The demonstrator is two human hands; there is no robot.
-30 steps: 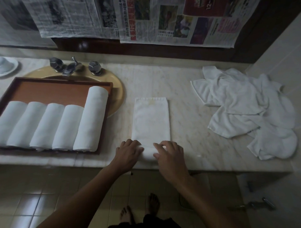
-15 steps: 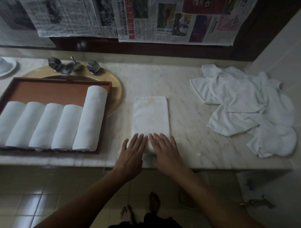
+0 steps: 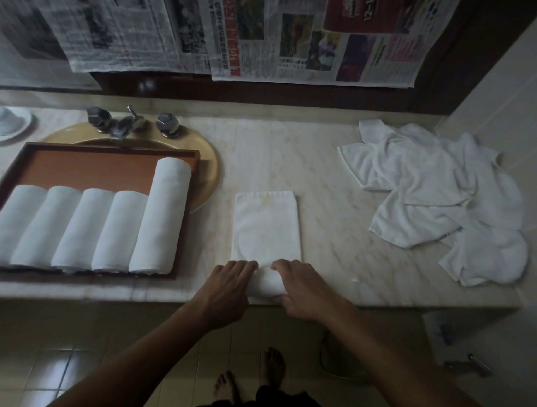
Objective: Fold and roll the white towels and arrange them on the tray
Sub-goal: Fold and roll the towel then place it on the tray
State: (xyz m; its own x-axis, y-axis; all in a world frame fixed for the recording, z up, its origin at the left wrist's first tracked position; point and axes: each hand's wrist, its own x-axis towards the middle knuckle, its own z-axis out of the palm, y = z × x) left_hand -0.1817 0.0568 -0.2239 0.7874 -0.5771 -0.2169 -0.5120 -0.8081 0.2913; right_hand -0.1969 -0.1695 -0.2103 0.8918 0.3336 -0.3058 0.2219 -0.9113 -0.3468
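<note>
step: rolling | towel [image 3: 266, 227] lying folded on tabletop [image 3: 336, 230], right of tray [image 3: 111, 149], its near end rolled at the edge | left hand [image 3: 228, 282], right hand [image 3: 305, 291] both curling round that rolled end | risk: uneven pressing skewing it into a cone, or it slipping off the edge

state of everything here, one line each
folded towel, flat on the counter, near end rolled up
left hand, curled round the roll
right hand, curled round the roll
tray, holds five rolled towels side by side
towel pile, unfolded, heaped at the right
</note>
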